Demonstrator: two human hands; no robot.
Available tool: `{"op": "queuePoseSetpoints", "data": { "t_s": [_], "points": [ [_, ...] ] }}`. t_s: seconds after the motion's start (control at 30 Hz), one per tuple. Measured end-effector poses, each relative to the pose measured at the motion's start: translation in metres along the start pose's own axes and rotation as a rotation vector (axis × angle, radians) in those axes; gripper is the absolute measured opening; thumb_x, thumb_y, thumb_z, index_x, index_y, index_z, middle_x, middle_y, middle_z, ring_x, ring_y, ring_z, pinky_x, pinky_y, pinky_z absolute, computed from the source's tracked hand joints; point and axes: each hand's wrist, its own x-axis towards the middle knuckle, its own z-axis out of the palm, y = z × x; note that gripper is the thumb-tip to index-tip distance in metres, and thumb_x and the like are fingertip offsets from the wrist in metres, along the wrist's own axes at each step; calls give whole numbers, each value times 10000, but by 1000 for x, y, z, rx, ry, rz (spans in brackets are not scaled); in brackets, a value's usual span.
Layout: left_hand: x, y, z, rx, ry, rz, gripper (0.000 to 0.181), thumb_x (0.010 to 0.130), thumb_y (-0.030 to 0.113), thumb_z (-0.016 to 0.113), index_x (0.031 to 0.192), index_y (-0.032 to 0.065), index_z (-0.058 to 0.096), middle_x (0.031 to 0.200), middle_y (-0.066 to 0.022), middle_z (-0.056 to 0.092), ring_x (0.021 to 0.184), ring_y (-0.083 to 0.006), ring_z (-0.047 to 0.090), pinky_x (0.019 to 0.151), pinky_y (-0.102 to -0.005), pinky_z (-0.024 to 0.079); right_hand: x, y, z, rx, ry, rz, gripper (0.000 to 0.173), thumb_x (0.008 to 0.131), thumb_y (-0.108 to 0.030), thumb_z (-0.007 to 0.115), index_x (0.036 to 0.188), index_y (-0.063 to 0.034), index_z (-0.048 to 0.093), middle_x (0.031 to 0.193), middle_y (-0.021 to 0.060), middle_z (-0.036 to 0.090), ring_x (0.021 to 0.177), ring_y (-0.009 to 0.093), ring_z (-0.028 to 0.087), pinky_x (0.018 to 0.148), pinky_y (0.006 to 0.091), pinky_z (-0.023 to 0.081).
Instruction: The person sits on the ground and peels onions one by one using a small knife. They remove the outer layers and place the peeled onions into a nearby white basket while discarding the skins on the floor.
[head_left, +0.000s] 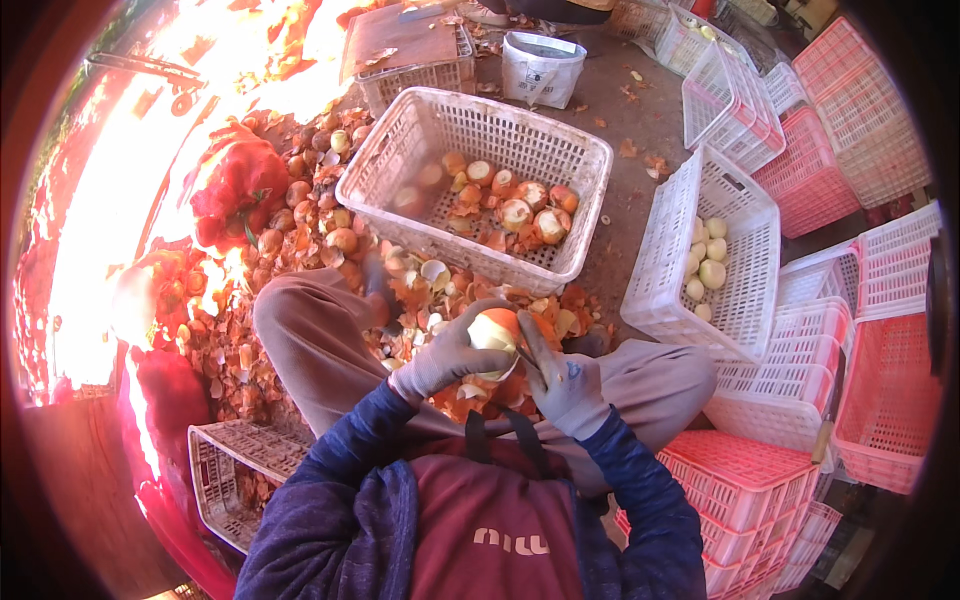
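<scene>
My left hand (454, 356), in a grey work glove, holds a partly peeled onion (491, 341) in front of my lap. Pale flesh shows on most of the onion, and orange skin remains on its upper right side. My gloved right hand (564, 382) is against the onion's right side, gripping a small knife (530, 358) of which only a thin dark part is visible. Below both hands, loose onion skins (457, 394) lie between my legs. Ahead stands a white plastic crate (480, 251) with several onions (516, 214) whose ends are cut and whose sides keep their skin.
To my right a tilted white crate (652, 277) contains several peeled onions (712, 274). Stacked red crates (742, 465) stand close by my right elbow. A heap of onions and skins (300, 225) spreads on the left beside a red mesh sack (236, 184). A white bucket-shaped bag (541, 71) stands farther ahead.
</scene>
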Motion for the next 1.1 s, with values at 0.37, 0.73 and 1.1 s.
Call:
{"op": "queuePoseSetpoints", "data": {
  "t_s": [0.37,0.73,1.1],
  "points": [
    [11,-23,-11,-230,-37,-15,661,818,210,711,1396,21,453,1202,-96,625,1073,-174,618,927,-305,502,-1,9,17,1541,-339,591,727,957,-114,528,1583,-241,180,602,27,573,410,92,444,344,242,368],
    [10,-65,-20,-743,-165,-74,603,878,241,649,1395,5,448,1247,-115,602,1109,-235,619,952,-360,515,-18,-15,-8,28,-32,113,816,843,-129,618,1563,-191,239,686,163,646,587,334,638,520,412,487],
    [11,-78,-15,-684,-270,-137,877,760,294,786,1488,80,346,1377,-118,519,1197,-252,563,962,-378,498,-32,-6,-8,-66,-70,65,800,831,-203,634,1548,-217,280,656,86,649,588,295,648,570,433,487]
  ]
}}
